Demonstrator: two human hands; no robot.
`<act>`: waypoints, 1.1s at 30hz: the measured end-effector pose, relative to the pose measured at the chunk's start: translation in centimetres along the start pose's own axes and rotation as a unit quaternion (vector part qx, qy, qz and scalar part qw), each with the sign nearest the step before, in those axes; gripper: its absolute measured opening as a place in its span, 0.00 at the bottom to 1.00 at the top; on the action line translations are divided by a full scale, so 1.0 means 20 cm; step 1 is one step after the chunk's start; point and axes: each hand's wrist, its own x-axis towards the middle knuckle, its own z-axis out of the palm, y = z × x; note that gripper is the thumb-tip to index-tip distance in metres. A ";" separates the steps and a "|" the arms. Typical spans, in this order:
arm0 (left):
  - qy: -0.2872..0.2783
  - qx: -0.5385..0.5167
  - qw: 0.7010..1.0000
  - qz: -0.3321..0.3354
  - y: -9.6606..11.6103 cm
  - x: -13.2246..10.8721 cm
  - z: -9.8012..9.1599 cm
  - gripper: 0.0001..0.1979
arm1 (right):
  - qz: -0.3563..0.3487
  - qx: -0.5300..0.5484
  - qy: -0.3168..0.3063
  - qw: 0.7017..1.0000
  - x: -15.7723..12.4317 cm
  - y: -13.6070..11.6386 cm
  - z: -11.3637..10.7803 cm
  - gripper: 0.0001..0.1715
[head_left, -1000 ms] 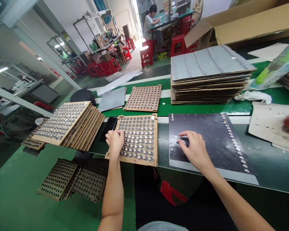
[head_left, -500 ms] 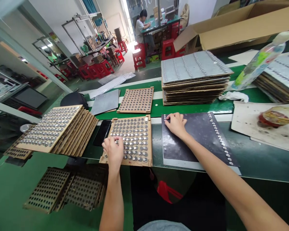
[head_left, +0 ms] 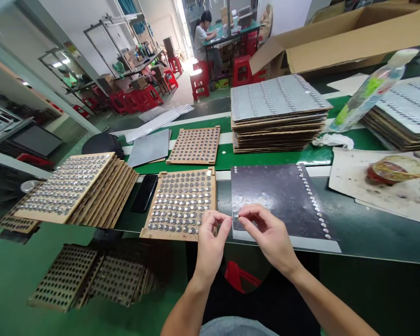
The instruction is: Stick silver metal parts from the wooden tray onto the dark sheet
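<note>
Left hand (head_left: pixel 211 245) now beside right hand (head_left: pixel 271 240)

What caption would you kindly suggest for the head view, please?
The left hand near a studded board, the right hand over a dark sheet, their fingers close together.

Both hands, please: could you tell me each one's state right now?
Left hand: pinched closed; whether holding anything cannot be told.
Right hand: closed, holding a tiny piece.

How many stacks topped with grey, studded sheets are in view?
2: one stack behind the dark sheet, another stack at far right, beside the bottle. Others may be hidden.
</note>
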 end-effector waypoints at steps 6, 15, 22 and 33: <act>-0.050 -0.085 0.995 0.000 0.07 -0.05 0.04 0.12 | -0.096 0.083 0.090 0.988 -0.11 -0.05 0.02 0.08; -0.007 0.019 0.994 0.108 0.08 -0.12 0.07 0.09 | -0.032 0.163 0.107 0.980 -0.15 -0.12 0.05 0.10; 0.044 0.074 0.984 0.158 0.06 -0.14 0.06 0.07 | -0.050 0.153 0.139 0.977 -0.16 -0.19 0.07 0.06; 0.018 0.005 0.993 0.117 0.07 -0.15 0.06 0.11 | 0.039 0.263 0.161 0.951 -0.19 -0.22 0.07 0.07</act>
